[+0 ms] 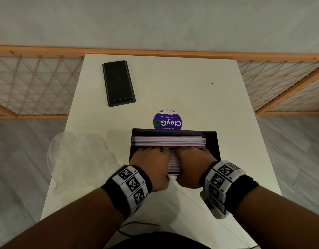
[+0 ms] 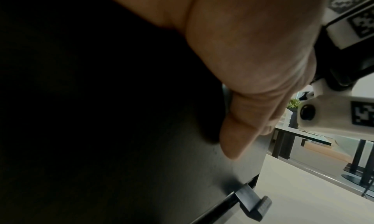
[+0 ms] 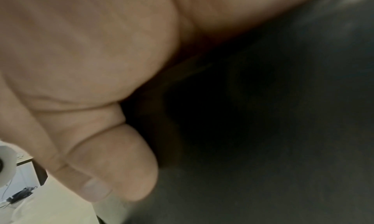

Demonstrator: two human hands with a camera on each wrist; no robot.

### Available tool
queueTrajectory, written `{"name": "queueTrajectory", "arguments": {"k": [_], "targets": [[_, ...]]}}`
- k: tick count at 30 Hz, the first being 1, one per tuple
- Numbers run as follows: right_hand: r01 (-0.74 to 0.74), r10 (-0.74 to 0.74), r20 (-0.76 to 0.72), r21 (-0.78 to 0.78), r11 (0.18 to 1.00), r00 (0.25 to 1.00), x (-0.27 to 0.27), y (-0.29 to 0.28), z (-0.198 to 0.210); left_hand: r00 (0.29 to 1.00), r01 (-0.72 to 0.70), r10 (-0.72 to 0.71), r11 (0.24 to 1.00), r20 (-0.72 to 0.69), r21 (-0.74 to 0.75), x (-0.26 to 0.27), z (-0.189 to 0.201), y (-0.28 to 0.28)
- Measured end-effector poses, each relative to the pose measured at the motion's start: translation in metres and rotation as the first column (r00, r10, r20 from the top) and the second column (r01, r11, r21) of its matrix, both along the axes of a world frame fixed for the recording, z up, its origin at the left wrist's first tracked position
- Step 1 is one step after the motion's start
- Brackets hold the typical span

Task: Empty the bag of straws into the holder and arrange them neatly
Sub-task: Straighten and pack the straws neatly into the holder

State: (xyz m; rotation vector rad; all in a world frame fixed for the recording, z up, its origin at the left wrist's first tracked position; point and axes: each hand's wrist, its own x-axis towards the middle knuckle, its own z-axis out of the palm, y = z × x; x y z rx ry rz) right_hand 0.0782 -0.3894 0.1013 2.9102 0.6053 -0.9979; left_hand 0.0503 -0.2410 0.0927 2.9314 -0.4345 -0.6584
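Note:
The black straw holder [image 1: 211,141] stands open on the white table [image 1: 191,87], filled with pastel straws [image 1: 169,140] lying crosswise. My left hand [image 1: 151,159] and right hand [image 1: 194,159] sit side by side over its near half. The fingers of both curl down onto the straws. Both thumbs are outside, against the front wall. In the left wrist view my thumb [image 2: 242,131] lies on the dark wall [image 2: 141,147]. The right thumb [image 3: 113,163] also lies against the wall [image 3: 263,147]. My fingertips are hidden.
A crumpled clear plastic bag [image 1: 79,155] lies left of the holder at the table's left edge. A black lid [image 1: 118,83] lies at the far left. A purple round sticker [image 1: 167,121] sits just behind the holder. A small black latch tab [image 2: 253,203] juts from the holder's base.

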Motion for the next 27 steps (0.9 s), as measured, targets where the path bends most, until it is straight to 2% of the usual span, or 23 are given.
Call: {"name": "queueTrajectory", "arguments": {"k": [5,11,15,18,20,27], "targets": [[-0.020,0.020,0.010,-0.027,0.999,1.000,0.000,0.002,0.001,0.999,0.036,-0.037,0.998,0.024,0.045,-0.003,0.002,-0.002],[-0.087,0.087,-0.001,-0.014,0.996,0.996,-0.001,0.005,0.006,0.997,0.049,-0.049,0.999,0.055,0.010,-0.009,-0.001,0.002],[-0.036,0.038,0.029,-0.043,0.998,0.999,-0.002,0.001,0.009,0.999,0.020,-0.020,1.000,0.038,0.021,-0.006,0.002,0.004],[-0.058,0.058,-0.006,0.009,0.998,0.998,-0.002,0.007,0.010,0.999,0.031,-0.033,0.998,-0.034,-0.063,0.001,0.007,-0.007],[-0.048,0.049,-0.028,0.031,0.998,0.998,-0.002,0.008,0.009,0.997,0.007,-0.011,0.998,-0.070,-0.061,0.004,0.007,-0.006],[-0.009,0.008,-0.029,-0.049,0.999,1.000,0.001,-0.001,0.007,0.999,-0.009,0.008,1.000,-0.040,-0.005,0.000,0.004,0.004]]}}
